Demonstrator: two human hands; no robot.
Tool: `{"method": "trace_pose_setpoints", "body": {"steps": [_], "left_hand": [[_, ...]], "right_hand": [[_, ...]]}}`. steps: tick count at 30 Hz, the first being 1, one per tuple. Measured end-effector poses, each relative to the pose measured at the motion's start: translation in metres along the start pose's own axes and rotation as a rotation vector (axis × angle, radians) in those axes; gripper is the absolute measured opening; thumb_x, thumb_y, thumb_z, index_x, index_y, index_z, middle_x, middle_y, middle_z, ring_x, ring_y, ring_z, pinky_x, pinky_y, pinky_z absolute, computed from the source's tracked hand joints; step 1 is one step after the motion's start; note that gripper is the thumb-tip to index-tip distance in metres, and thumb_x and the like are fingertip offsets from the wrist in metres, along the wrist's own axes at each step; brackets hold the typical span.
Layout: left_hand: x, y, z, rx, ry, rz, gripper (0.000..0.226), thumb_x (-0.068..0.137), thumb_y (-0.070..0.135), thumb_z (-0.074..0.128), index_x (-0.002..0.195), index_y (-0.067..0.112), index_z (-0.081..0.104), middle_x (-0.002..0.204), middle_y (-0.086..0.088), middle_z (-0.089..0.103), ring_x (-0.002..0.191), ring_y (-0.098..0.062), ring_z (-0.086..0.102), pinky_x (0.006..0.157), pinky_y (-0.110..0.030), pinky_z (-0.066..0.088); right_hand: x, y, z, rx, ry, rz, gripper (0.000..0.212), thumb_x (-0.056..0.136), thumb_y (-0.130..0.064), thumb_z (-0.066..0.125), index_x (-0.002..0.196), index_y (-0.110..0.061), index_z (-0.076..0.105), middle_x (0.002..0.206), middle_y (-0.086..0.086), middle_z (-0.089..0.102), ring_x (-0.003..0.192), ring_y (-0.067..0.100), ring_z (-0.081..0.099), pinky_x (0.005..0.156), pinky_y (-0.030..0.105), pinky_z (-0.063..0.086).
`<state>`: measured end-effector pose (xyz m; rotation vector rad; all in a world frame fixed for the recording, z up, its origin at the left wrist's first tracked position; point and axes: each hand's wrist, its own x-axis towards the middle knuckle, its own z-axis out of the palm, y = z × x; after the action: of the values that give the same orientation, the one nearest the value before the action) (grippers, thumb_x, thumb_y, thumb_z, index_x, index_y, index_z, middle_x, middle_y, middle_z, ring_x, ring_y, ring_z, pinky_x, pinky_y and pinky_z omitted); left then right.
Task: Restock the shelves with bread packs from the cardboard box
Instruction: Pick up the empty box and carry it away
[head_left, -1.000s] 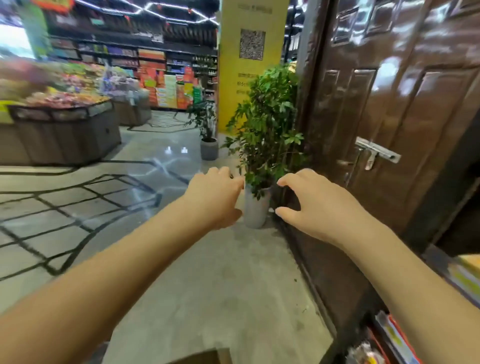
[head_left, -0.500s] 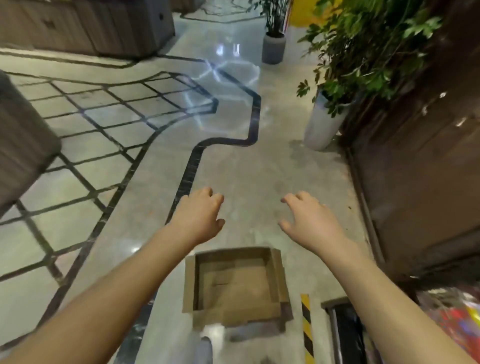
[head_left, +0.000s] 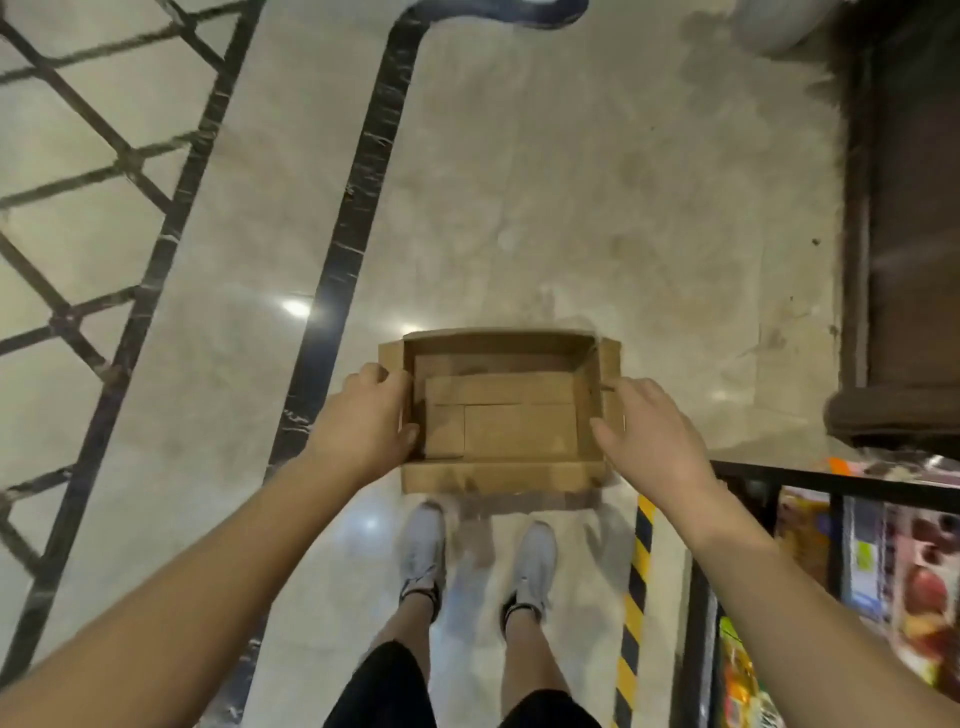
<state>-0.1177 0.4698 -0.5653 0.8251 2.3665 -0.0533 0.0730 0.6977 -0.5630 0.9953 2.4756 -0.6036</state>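
The cardboard box (head_left: 501, 415) sat on the floor (head_left: 571, 208) just ahead of the person's 2 shoes (head_left: 423, 551), holding no bread packs. The left hand (head_left: 366, 423) curled over its left wall; the right hand (head_left: 652, 434) hovered open-fingered at its right wall. Lifting the emptied box probably came next.

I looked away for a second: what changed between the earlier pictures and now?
The view tipped down from the shop to the floor. Both hands dropped to the cardboard box: left hand at its left wall, right hand by its right wall. The box remains on the floor, no bread visible inside.
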Motion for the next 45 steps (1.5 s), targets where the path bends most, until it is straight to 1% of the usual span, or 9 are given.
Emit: {"method": "trace_pose_setpoints", "body": {"steps": [7, 12, 16, 20, 23, 27, 33, 41, 45], "left_hand": [[0.083, -0.040, 0.157, -0.098, -0.079, -0.074, 0.055, 0.101, 0.035, 0.065, 0.150, 0.025, 0.043, 0.158, -0.008, 0.042, 0.134, -0.031, 0.055, 0.102, -0.043, 0.055], [0.132, -0.066, 0.250, -0.141, -0.085, -0.174, 0.077, 0.098, 0.030, 0.072, 0.161, 0.025, 0.028, 0.168, -0.012, 0.027, 0.139, -0.039, 0.052, 0.103, -0.047, 0.055], [0.165, -0.085, 0.303, -0.225, -0.070, -0.316, 0.096, 0.096, 0.029, 0.075, 0.167, 0.021, 0.011, 0.173, -0.012, 0.015, 0.152, -0.043, 0.034, 0.114, -0.055, 0.044], [0.190, -0.094, 0.337, -0.327, -0.081, -0.339, 0.099, 0.094, 0.021, 0.077, 0.165, 0.027, 0.008, 0.163, -0.013, 0.034, 0.143, -0.041, 0.046, 0.110, -0.059, 0.048], [0.204, -0.099, 0.348, -0.355, -0.060, -0.353, 0.097, 0.091, 0.022, 0.079, 0.162, 0.028, 0.013, 0.153, -0.015, 0.045, 0.129, -0.042, 0.058, 0.099, -0.058, 0.056], [0.218, -0.105, 0.349, -0.413, -0.090, -0.349, 0.089, 0.088, 0.018, 0.080, 0.156, 0.027, 0.022, 0.137, -0.014, 0.059, 0.116, -0.042, 0.065, 0.088, -0.053, 0.061], [0.200, -0.101, 0.311, -0.436, -0.133, -0.305, 0.085, 0.090, 0.008, 0.077, 0.160, 0.018, 0.029, 0.134, -0.012, 0.064, 0.099, -0.029, 0.064, 0.074, -0.029, 0.054], [0.116, -0.068, 0.193, -0.486, -0.145, -0.338, 0.088, 0.090, 0.003, 0.075, 0.163, 0.019, 0.028, 0.145, -0.014, 0.060, 0.125, -0.041, 0.063, 0.101, -0.050, 0.054], [0.058, -0.052, 0.105, -0.498, -0.085, -0.277, 0.079, 0.090, 0.001, 0.071, 0.158, 0.023, 0.037, 0.137, -0.012, 0.064, 0.119, -0.040, 0.064, 0.103, -0.054, 0.053]], "right_hand": [[0.091, 0.074, 0.145, 0.038, -0.071, 0.064, 0.055, 0.097, -0.029, 0.062, 0.149, -0.021, 0.045, 0.142, 0.008, 0.049, 0.129, 0.032, 0.051, 0.102, 0.044, 0.046], [0.137, 0.128, 0.224, 0.035, -0.102, 0.122, 0.063, 0.097, -0.029, 0.065, 0.152, -0.021, 0.038, 0.146, 0.009, 0.049, 0.133, 0.034, 0.049, 0.107, 0.051, 0.046], [0.158, 0.173, 0.272, -0.047, 0.031, 0.064, 0.061, 0.090, -0.028, 0.064, 0.145, -0.005, 0.047, 0.131, 0.021, 0.057, 0.118, 0.043, 0.057, 0.099, 0.057, 0.051], [0.176, 0.199, 0.298, 0.043, 0.062, 0.097, 0.066, 0.091, -0.028, 0.067, 0.149, -0.011, 0.040, 0.138, 0.014, 0.057, 0.124, 0.036, 0.056, 0.100, 0.056, 0.053], [0.187, 0.206, 0.312, 0.129, 0.038, 0.151, 0.071, 0.091, -0.012, 0.069, 0.152, -0.018, 0.034, 0.122, 0.012, 0.065, 0.108, 0.037, 0.064, 0.088, 0.053, 0.058], [0.197, 0.210, 0.323, 0.242, 0.020, 0.198, 0.076, 0.092, -0.004, 0.062, 0.158, -0.017, 0.027, 0.107, 0.007, 0.064, 0.087, 0.031, 0.061, 0.083, 0.042, 0.054], [0.176, 0.203, 0.291, 0.331, 0.031, 0.195, 0.073, 0.096, -0.007, 0.060, 0.159, -0.023, 0.028, 0.107, -0.002, 0.058, 0.088, 0.022, 0.057, 0.079, 0.031, 0.049], [0.092, 0.173, 0.183, 0.544, 0.074, 0.296, 0.070, 0.097, -0.021, 0.059, 0.148, -0.058, 0.029, 0.137, -0.008, 0.057, 0.121, 0.021, 0.056, 0.099, 0.051, 0.055], [0.030, 0.138, 0.100, 0.702, 0.147, 0.415, 0.062, 0.099, -0.020, 0.056, 0.147, -0.053, 0.037, 0.135, -0.009, 0.060, 0.121, 0.017, 0.058, 0.101, 0.046, 0.054]]}}
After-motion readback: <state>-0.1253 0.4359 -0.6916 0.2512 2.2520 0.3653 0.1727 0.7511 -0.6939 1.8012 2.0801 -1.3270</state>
